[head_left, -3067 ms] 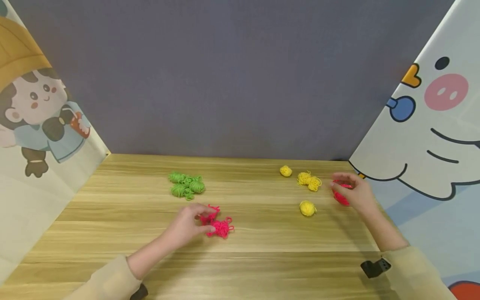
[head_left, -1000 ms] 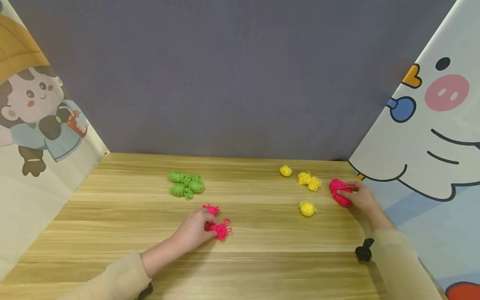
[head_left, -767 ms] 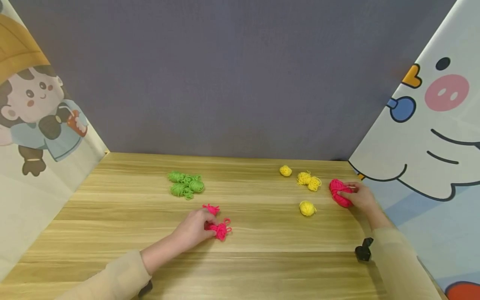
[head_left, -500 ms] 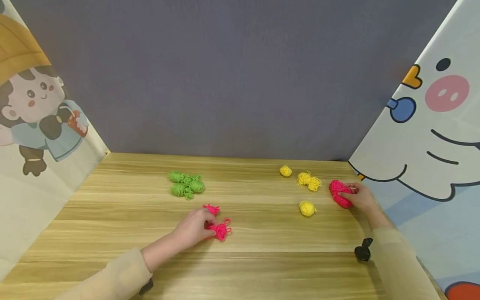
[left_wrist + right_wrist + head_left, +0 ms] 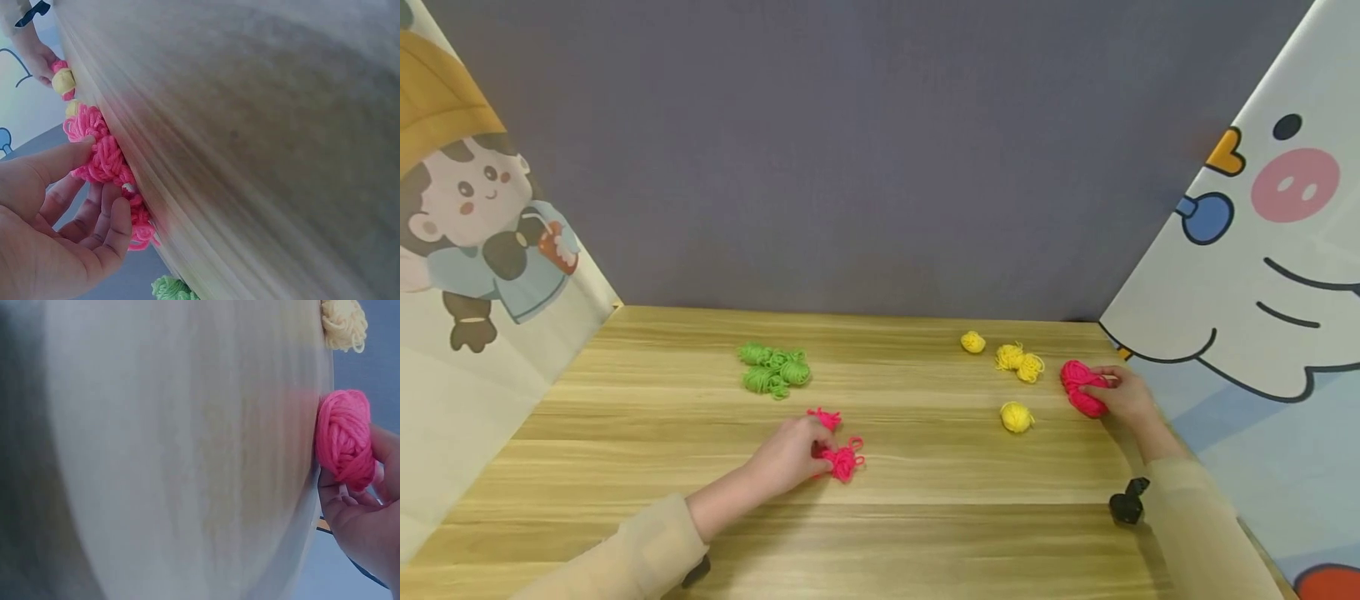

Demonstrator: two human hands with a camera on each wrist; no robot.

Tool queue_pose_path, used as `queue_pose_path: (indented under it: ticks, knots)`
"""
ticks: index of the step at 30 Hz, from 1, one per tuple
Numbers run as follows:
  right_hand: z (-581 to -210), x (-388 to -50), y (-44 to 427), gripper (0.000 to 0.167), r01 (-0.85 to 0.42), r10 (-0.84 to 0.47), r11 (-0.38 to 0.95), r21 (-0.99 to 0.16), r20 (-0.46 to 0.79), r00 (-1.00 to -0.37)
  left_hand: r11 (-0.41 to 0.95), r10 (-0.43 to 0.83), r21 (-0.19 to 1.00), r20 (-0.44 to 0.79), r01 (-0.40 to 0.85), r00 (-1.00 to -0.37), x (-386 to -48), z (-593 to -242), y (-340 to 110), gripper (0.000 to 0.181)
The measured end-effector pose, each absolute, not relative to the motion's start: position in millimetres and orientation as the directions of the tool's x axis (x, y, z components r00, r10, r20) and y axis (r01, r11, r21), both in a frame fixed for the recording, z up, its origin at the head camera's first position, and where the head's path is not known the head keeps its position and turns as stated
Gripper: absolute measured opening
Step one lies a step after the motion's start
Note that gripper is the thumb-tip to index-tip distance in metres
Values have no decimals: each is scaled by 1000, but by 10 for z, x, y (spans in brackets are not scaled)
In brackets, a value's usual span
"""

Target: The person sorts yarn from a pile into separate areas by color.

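Note:
Near the table's middle, my left hand [image 5: 790,454] pinches a small looped bundle of pink yarn [image 5: 844,462]; the left wrist view shows the thumb on one side and bent fingers on the other. Just behind that hand lies another pink yarn tuft [image 5: 826,418], partly covered. At the right edge of the table, my right hand [image 5: 1123,393] grips a larger oval ball of pink yarn [image 5: 344,437] from its right side, thumb on top of the strands. The ball appears to rest on the wood.
Green yarn balls [image 5: 775,368] sit in a cluster at the back left. Yellow yarn lies left of my right hand: a small ball [image 5: 973,342], a double bundle [image 5: 1019,363] and a nearer ball [image 5: 1017,417]. A grey panel [image 5: 865,167] backs the wooden table [image 5: 925,542].
Since the earliest frame, my right hand has come down and taken hold of the large pink ball. My left fingers have closed on the pink bundle. Over the last second both hands stay nearly still.

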State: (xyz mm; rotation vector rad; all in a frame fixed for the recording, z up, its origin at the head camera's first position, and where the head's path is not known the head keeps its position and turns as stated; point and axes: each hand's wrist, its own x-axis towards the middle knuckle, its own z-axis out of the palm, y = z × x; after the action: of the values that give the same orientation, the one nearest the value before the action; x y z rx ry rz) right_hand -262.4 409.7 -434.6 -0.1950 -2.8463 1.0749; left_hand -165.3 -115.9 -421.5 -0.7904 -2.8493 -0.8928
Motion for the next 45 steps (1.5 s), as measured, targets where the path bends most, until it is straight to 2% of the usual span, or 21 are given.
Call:
queue_pose_path:
  ticks: [10,19,32,45]
  knots:
    - [-4279,-2609,4057,56,167,198,754,-635,-24,-980,710,443,523,191,472,-876,-1645,-4203,-1143,17]
    - [-4139,-2588,3990,55,139,181,747,-650,-3,-984,717,444,507,197,479,-874,-1639,-4174,-1132,17]
    - [-3948,-2516,3849,53,39,129,617,-786,52,-990,724,438,504,192,471,-878,-1636,-4176,-1133,17]
    - [-3711,-2448,3620,59,41,115,629,-776,41,-992,716,445,510,193,477,-874,-1658,-4195,-1141,15]
